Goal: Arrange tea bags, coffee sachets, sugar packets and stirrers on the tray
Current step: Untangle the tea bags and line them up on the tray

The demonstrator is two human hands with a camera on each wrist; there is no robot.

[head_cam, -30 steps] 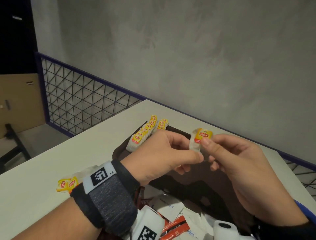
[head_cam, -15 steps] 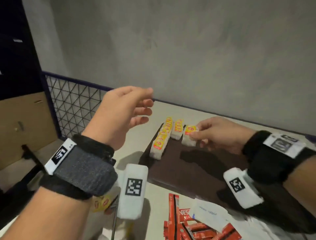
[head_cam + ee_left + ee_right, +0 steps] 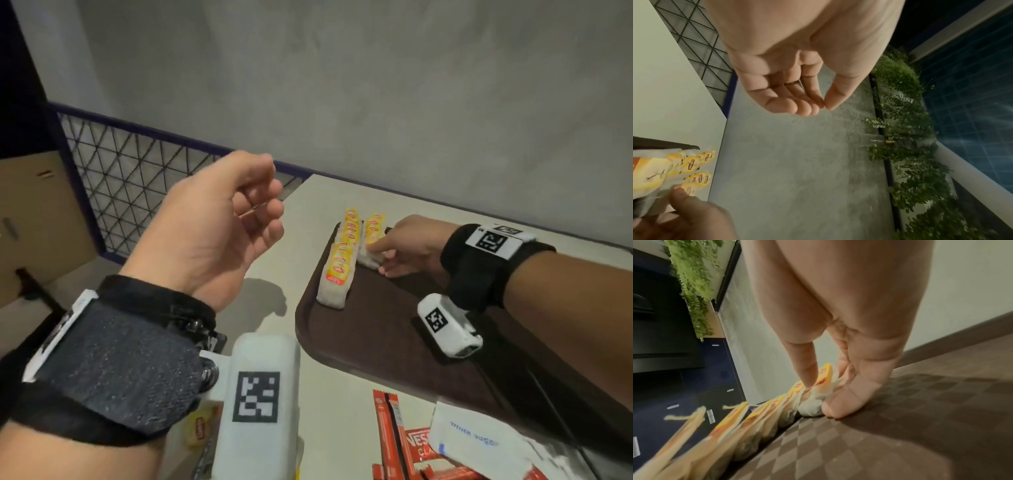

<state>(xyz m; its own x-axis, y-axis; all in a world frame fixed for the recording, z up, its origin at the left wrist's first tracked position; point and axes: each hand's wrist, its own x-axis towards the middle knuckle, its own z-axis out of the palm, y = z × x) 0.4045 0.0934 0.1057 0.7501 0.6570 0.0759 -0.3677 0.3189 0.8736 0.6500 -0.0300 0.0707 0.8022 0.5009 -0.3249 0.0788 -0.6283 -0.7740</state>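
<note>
Now | right hand (image 3: 407,248) pinches a tea bag (image 3: 369,257) onto the brown tray (image 3: 376,342), middle of frame | left hand (image 3: 219,226) up at left, fingers loosely curled, holding nothing

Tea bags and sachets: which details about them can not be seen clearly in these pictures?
- Newest tea bag: head view, the right hand covers most of it; whether it is released is unclear.
- Coffee sachets: head view, cut off by the bottom edge, count unknown.
- Loose tea bag: head view, mostly behind the left wrist camera.
- Stirrers: not identifiable in any view.
- Near tea bags: right wrist view, blurred.
</note>
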